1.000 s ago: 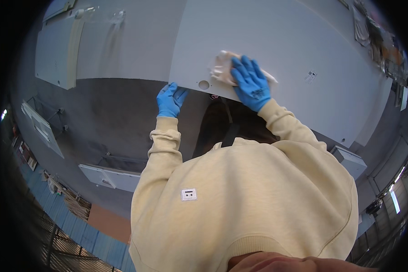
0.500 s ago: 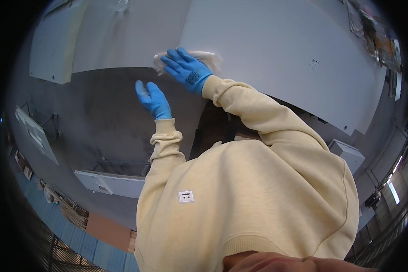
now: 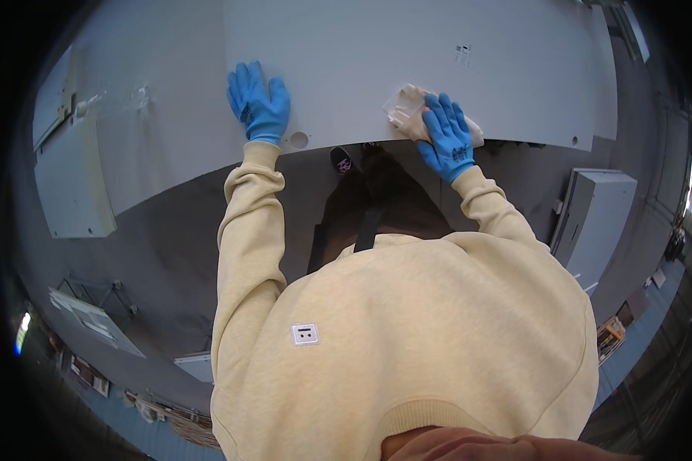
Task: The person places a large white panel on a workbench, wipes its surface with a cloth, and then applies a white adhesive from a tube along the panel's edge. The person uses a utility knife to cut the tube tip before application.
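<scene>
A loose cream sweatshirt (image 3: 423, 323) covers the torso and arms, its cloth smooth and soft-looking. The sleeves (image 3: 247, 230) bunch into folds above ribbed cuffs (image 3: 262, 155) of the same cream. A seam curves down near the right shoulder, and the collar (image 3: 417, 415) is a wide ribbed band. On the chest sits a small white square patch (image 3: 304, 334) bearing a dark bar over two dark dots. The left hand (image 3: 258, 104) and right hand (image 3: 447, 134) wear matching bright blue gloves, each with dark print near the wrist. Below the hem are dark brown trousers (image 3: 411, 203), a black strap (image 3: 367, 230) and a dark shoe (image 3: 341, 159) with pinkish markings.
</scene>
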A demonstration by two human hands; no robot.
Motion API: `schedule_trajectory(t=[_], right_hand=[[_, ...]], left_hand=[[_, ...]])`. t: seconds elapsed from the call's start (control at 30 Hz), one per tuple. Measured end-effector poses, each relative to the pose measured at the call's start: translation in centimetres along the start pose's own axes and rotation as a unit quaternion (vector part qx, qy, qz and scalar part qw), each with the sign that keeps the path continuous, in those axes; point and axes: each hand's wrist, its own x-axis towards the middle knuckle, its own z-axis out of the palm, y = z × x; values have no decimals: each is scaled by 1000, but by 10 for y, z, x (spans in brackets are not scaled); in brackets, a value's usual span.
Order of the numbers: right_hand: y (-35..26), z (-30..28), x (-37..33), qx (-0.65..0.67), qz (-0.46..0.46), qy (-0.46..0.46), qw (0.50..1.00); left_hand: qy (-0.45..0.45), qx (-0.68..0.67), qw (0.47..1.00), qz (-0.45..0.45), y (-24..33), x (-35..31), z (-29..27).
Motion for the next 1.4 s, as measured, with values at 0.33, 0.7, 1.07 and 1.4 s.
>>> schedule_trajectory(t=[0.33,0.7,1.07,1.4], right_hand=[[-118,62,77,33,51,-2,998],[230,-70,-119,-219,337,190,896],[160,-68,-79,-47,289,93,952],[416,-148,-221,-254,495,260,789]], left_hand=[[-41,87,995,31,15,-1,12],[-62,111,991,36,13,-2,8],[-43,-132,967,216,383,40,160],[-184,-31,930,315,453,5,228]])
